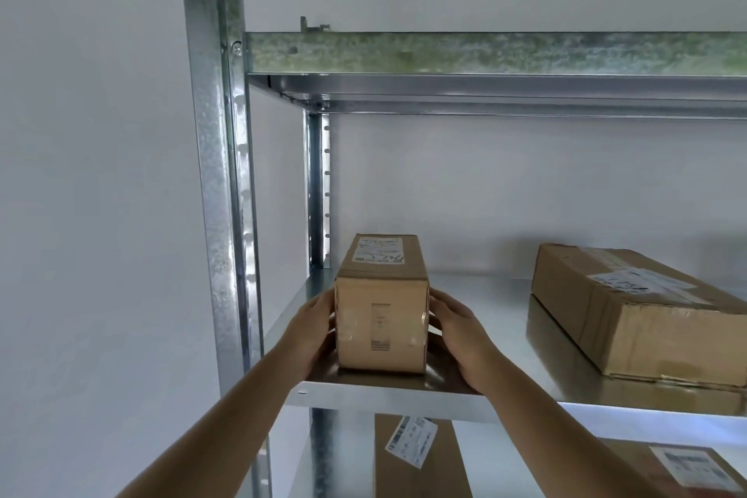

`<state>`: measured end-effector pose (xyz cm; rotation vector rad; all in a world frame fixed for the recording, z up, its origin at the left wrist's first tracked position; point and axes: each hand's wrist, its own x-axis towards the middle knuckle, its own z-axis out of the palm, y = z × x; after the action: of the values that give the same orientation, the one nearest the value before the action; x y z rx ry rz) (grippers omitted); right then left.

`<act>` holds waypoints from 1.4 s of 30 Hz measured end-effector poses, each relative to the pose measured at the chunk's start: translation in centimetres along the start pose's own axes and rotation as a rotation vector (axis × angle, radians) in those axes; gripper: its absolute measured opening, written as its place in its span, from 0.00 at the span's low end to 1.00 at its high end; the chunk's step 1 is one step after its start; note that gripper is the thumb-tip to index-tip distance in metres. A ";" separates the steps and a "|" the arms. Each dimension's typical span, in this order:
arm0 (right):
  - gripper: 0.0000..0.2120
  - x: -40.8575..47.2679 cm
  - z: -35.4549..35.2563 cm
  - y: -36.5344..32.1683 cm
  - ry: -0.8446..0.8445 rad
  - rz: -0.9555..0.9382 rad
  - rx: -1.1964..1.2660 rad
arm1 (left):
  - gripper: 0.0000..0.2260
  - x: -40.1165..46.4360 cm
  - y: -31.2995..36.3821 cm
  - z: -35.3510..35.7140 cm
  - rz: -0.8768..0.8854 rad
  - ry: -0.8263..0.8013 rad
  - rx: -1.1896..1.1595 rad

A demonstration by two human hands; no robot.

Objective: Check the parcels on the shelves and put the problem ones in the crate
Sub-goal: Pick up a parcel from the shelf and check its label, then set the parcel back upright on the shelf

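**Both hands flank the narrow parcel at the shelf's left end**

The left hand (313, 329) lies flat against the left side of the narrow brown cardboard parcel (382, 305), fingers relaxed. The parcel stands on the galvanised steel shelf (477, 295), long axis running back toward the wall, a white label on top. The right hand (458, 340) presses its right side, equally near. Further right lies a larger, creased cardboard box (642, 309), taped and labelled.
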<state>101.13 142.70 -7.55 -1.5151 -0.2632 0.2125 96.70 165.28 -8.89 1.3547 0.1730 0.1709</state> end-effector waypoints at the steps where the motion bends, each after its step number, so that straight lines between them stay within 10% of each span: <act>1: 0.14 0.0 0.0 0.1 -0.001 -0.007 -0.001 | 0.17 0.1 -0.4 -0.2 0.003 -0.014 0.007; 24: 0.19 -0.1 0.6 0.1 0.076 -0.114 -0.524 | 0.15 -1.5 1.1 0.7 0.027 0.102 0.296; 35: 0.20 -2.3 -6.3 -7.9 -0.068 -0.376 -1.462 | 0.23 -7.1 13.0 6.5 0.252 0.271 1.565; 42: 0.21 -6.3 -16.8 -10.9 0.000 -0.496 -1.647 | 0.19 -7.6 9.8 19.3 0.331 0.206 1.916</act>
<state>99.87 124.31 2.45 -2.9650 -0.9368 -0.5677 93.35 147.20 4.85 3.2828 0.2956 0.4753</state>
